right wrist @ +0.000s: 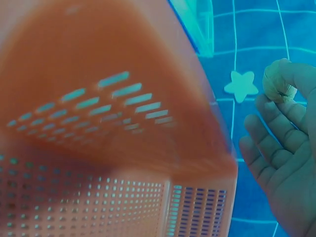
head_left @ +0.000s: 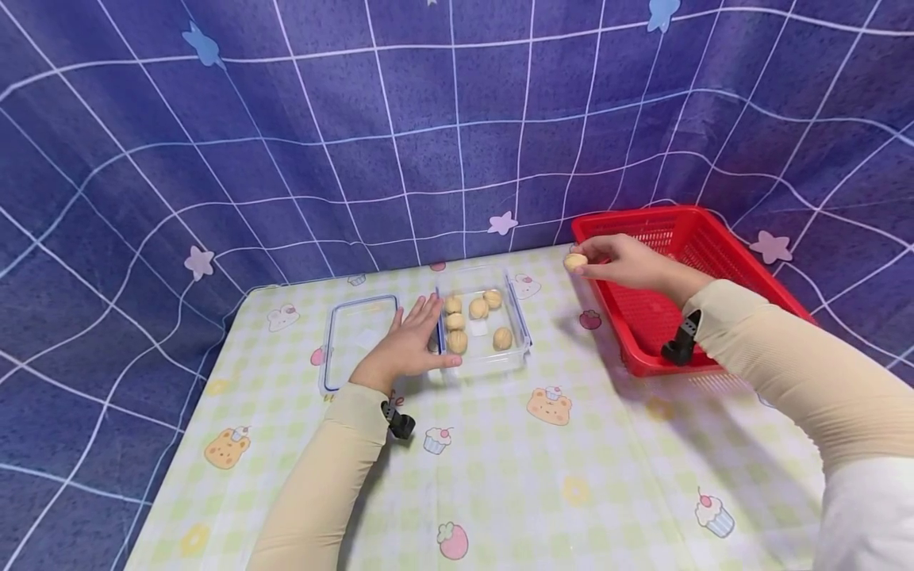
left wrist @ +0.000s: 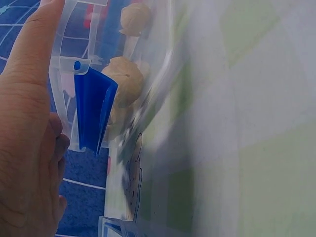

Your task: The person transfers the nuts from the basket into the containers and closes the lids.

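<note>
My right hand [head_left: 628,263] pinches a walnut [head_left: 575,262] between thumb and fingertips, over the left rim of the red basket [head_left: 635,325]. In the right wrist view this walnut [right wrist: 277,83] sits at the fingertips, the other fingers loosely bent. A clear plastic box [head_left: 493,365] with blue-edged flaps stands mid-table, holding several walnuts [head_left: 458,342]. My left hand [head_left: 405,346] rests against the box's left side, fingers extended and thumb near its front corner. The left wrist view shows a blue clip flap [left wrist: 95,111] hanging beside that hand.
A clear lid with a blue seal [head_left: 362,301] lies left of the box, partly behind the left hand. The basket's slotted walls stand at the table's right side. A patterned cloth [head_left: 514,492] covers the table, and a blue curtain [head_left: 428,143] hangs behind it.
</note>
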The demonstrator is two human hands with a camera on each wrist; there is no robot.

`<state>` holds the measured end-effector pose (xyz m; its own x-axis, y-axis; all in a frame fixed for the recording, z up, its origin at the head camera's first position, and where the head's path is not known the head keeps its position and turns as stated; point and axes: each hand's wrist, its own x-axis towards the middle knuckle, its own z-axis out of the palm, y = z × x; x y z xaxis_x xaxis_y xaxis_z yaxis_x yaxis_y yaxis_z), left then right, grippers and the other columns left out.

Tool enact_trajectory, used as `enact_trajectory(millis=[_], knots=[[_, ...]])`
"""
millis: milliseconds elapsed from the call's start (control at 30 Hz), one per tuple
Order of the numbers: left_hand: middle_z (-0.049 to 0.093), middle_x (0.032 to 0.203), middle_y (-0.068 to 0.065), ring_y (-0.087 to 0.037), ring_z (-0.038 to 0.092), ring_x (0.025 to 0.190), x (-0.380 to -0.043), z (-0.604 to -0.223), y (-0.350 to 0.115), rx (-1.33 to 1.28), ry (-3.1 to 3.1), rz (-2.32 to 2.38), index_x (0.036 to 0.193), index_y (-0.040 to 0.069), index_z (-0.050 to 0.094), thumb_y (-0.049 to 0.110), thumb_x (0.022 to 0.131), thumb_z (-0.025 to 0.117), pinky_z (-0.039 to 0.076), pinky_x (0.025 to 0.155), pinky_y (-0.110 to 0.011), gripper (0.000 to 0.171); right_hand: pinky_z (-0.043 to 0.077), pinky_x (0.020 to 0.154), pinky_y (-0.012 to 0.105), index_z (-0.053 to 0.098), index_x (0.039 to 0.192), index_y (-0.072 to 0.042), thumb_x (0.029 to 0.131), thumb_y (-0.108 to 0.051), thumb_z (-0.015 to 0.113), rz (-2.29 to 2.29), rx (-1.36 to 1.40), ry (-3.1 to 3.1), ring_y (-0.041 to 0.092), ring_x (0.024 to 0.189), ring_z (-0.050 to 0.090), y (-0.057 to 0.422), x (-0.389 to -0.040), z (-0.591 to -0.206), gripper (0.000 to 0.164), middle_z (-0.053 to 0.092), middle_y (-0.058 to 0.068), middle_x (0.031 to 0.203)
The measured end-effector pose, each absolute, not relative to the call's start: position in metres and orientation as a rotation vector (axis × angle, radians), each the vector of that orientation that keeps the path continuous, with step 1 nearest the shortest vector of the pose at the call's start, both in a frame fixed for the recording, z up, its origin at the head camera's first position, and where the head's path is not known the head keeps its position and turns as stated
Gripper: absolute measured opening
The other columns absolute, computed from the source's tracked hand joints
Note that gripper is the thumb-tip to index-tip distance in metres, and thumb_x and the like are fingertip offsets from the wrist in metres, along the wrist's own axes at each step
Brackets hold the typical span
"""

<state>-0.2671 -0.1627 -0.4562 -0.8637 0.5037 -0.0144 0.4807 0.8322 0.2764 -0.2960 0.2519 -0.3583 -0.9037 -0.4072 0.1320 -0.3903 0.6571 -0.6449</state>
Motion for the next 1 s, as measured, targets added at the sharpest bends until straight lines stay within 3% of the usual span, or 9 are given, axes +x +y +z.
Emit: enact_trajectory(millis=[233, 500, 667, 1000], knots=[[-0.004, 0.170, -0.005, -0.021, -0.008, 0.155, -0.268, -0.458, -0.163, 0.801, 2.928, 0.397, 0.164, 0.015, 0.000, 0.080, 0.083, 0.057, -0.003, 0.122, -0.060, 0.119, 0.052, 0.084, 0.034, 0.068, 0.123, -0.001, 0.094, -0.019, 0.073, -1.087, -0.727, 2.807, 0.023, 0.094, 0.063, 0.231, -0.301, -0.358, 0.034, 0.072, 0.011, 0.106], [-0.005, 0.170, -0.005, -0.021, -0.008, 0.155, -0.269, -0.458, -0.163, 0.809, 2.922, 0.412, 0.164, 0.014, 0.001, 0.081, 0.081, 0.058, -0.006, 0.122, -0.059, 0.121, 0.053, 0.094, 0.043, 0.068, 0.120, 0.000, 0.094, -0.017, 0.072, -1.136, -0.803, 2.727, 0.025, 0.100, 0.067, 0.208, -0.308, -0.360, 0.031, 0.073, 0.011, 0.105], [-0.005, 0.170, -0.005, -0.021, -0.008, 0.155, -0.268, -0.456, -0.162, 0.805, 2.919, 0.406, 0.164, 0.014, 0.001, 0.079, 0.081, 0.060, -0.003, 0.122, -0.060, 0.120, 0.053, 0.096, 0.045, 0.068, 0.121, 0.000, 0.094, -0.018, 0.073, -1.125, -0.835, 2.731, 0.026, 0.102, 0.067, 0.197, -0.309, -0.360, 0.033, 0.073, 0.011, 0.107], [-0.005, 0.170, -0.007, -0.021, -0.009, 0.155, -0.269, -0.455, -0.162, 0.793, 2.899, 0.427, 0.163, 0.014, 0.000, 0.079, 0.081, 0.061, -0.010, 0.122, -0.056, 0.122, 0.055, 0.091, 0.042, 0.068, 0.120, 0.001, 0.093, -0.015, 0.074, -1.133, -0.889, 2.727, 0.026, 0.102, 0.068, 0.174, -0.313, -0.359, 0.032, 0.074, 0.011, 0.104]])
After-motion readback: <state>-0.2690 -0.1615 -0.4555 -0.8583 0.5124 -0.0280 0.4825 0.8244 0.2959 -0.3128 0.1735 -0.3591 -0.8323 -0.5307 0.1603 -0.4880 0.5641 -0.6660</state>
